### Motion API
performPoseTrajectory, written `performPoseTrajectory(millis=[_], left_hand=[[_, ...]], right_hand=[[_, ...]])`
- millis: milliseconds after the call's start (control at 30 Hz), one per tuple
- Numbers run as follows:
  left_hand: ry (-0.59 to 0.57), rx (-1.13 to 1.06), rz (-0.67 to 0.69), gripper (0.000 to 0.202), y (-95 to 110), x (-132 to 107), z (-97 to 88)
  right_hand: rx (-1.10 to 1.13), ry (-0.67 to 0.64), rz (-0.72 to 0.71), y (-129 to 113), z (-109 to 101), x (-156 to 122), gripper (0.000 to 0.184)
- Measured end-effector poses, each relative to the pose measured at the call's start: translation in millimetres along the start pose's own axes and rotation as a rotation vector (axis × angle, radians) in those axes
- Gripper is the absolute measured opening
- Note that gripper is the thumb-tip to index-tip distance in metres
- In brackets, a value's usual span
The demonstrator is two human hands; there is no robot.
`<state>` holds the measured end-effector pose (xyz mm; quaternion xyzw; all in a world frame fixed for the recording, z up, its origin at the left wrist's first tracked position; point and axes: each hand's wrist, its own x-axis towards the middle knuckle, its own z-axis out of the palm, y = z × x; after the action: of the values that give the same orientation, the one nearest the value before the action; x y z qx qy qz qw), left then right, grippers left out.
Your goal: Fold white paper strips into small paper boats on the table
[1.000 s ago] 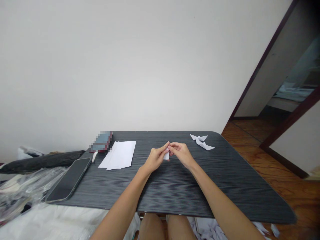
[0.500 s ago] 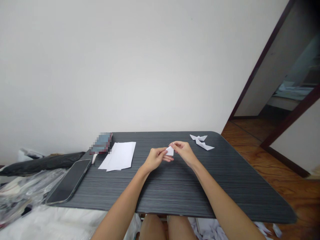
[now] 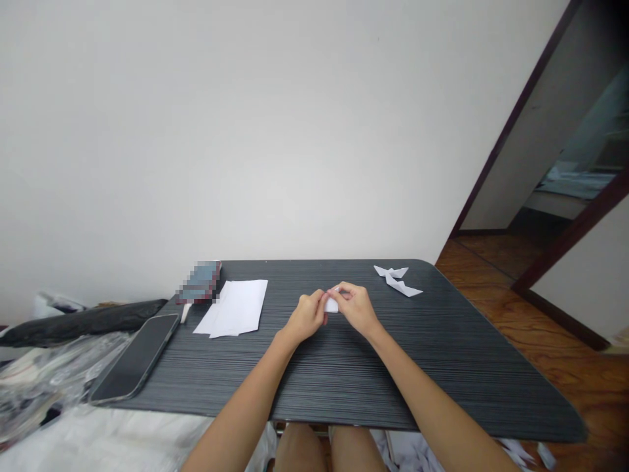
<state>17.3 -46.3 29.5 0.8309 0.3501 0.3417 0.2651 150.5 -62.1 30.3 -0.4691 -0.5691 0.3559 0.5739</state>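
Observation:
A small piece of folded white paper (image 3: 331, 305) is pinched between my two hands above the middle of the table. My left hand (image 3: 307, 316) grips its left side, with the fingers curled in. At the upper right of the paper, the thumb and forefinger of my right hand (image 3: 357, 307) press together on its edge. My fingertips nearly meet and cover much of the paper, so its full shape is hidden. Folded white paper boats (image 3: 403, 287) lie on the table to the right, apart from my hands.
On the dark table (image 3: 344, 387), white paper sheets (image 3: 238, 308) lie to the left. Behind them is a blurred-out item (image 3: 199, 282), and a phone (image 3: 135, 360) rests at the left edge. Plastic-wrapped things (image 3: 73, 360) lie beside the table. A white wall (image 3: 295, 131) stands behind.
My left fingers have curled in from being stretched under the paper. Both hands have come closer together, and less of the paper shows.

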Motion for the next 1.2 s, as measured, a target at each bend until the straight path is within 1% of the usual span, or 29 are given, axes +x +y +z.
performPoseTrajectory(millis=[133, 267, 367, 467, 533, 567, 600, 700, 767, 800, 900, 967, 1133, 1200], left_hand=[[0.007, -0.012, -0.008, 0.033, 0, 1, 1.4], [-0.02, -0.119, -0.023, 0.029, -1, 2, 2.9], [-0.018, -0.189, -0.039, 0.034, -4, 2, 2.2], [0.039, -0.221, -0.096, 0.04, -10, 2, -2.7], [0.097, -0.288, -0.175, 0.043, -14, 4, -6.7], [0.116, -0.355, -0.222, 0.046, -14, 5, -8.3], [0.09, -0.438, -0.256, 0.05, -15, 7, -9.3], [-0.079, -0.672, -0.319, 0.053, -12, 10, -8.9], [-0.154, -0.788, -0.319, 0.053, -10, 10, -7.2], [-0.17, -0.83, -0.309, 0.055, -9, 10, -6.5], [-0.156, -0.871, -0.28, 0.056, -9, 8, -5.4], [-0.138, -0.858, -0.267, 0.055, -9, 7, -5.5], [-0.096, -0.809, -0.26, 0.054, -9, 7, -3.9], [-0.046, -0.753, -0.261, 0.052, -11, 7, -1.5]], right_hand=[[-0.02, 0.03, 0.01, 1, -2, 3, 0.022], [-0.037, 0.067, 0.026, 5, -5, 6, 0.023], [-0.026, 0.09, 0.047, 7, -8, 8, 0.026], [-0.002, 0.158, 0.08, 7, -15, 11, 0.029], [0.022, 0.187, 0.085, 6, -21, 13, 0.031], [0.036, 0.158, 0.078, 5, -24, 14, 0.031], [0.053, 0.095, 0.07, 4, -25, 14, 0.03], [0.108, -0.106, 0.047, 2, -22, 12, 0.028], [0.161, -0.186, 0.046, 3, -18, 10, 0.025], [0.196, -0.215, 0.054, 4, -15, 9, 0.025], [0.284, -0.269, 0.09, 6, -10, 7, 0.029], [0.29, -0.284, 0.092, 6, -9, 7, 0.031], [0.192, -0.272, 0.012, 6, -11, 8, 0.029], [0.096, -0.246, -0.05, 8, -10, 7, 0.025]])
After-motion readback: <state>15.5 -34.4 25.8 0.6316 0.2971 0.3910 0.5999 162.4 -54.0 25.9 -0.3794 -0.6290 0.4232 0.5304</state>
